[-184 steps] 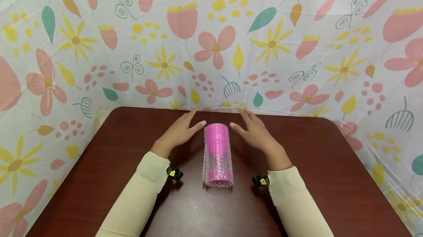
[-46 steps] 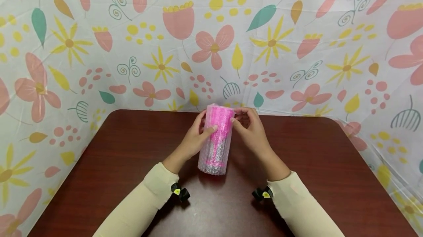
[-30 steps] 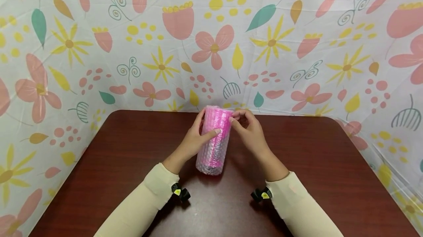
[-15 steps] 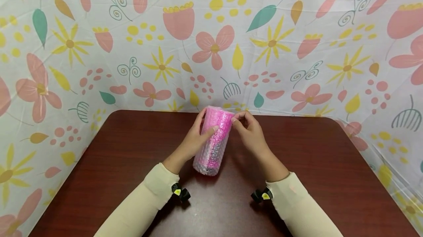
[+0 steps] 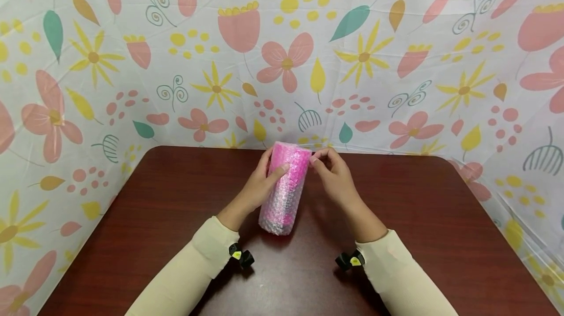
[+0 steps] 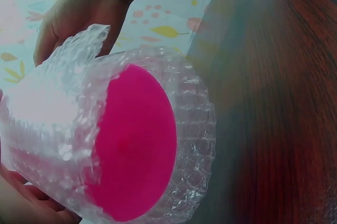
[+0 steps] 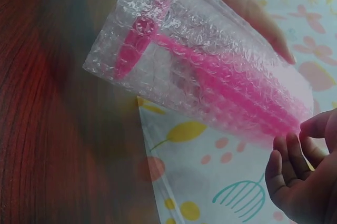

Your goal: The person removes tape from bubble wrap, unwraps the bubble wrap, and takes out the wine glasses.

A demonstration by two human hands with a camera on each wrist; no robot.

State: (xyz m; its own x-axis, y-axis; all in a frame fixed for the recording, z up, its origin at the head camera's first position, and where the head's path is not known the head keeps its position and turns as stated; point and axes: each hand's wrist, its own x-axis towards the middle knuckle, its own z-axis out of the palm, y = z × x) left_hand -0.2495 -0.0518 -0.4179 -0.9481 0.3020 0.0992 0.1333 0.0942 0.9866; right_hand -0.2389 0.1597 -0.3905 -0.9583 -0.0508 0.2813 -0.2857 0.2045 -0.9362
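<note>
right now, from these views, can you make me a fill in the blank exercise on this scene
1. Clear plastic ____ wrap surrounds the pink goblet-shaped object.
2. Between the bare left hand and bare right hand, the one whose thumb lies across the wrapped object's front in the head view is the ____.
3. Behind the dark red-brown wooden table hangs a white backdrop printed with leaves and petalled ____.

Missing words: bubble; left; flowers.

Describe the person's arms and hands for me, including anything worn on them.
Both the left hand and the right hand are bare, without gloves. The left sleeve and right sleeve are plain, pale cream and long, ending near the wrists. At each cuff sits a small black device, left device and right device, each bearing a yellow patch.
</note>
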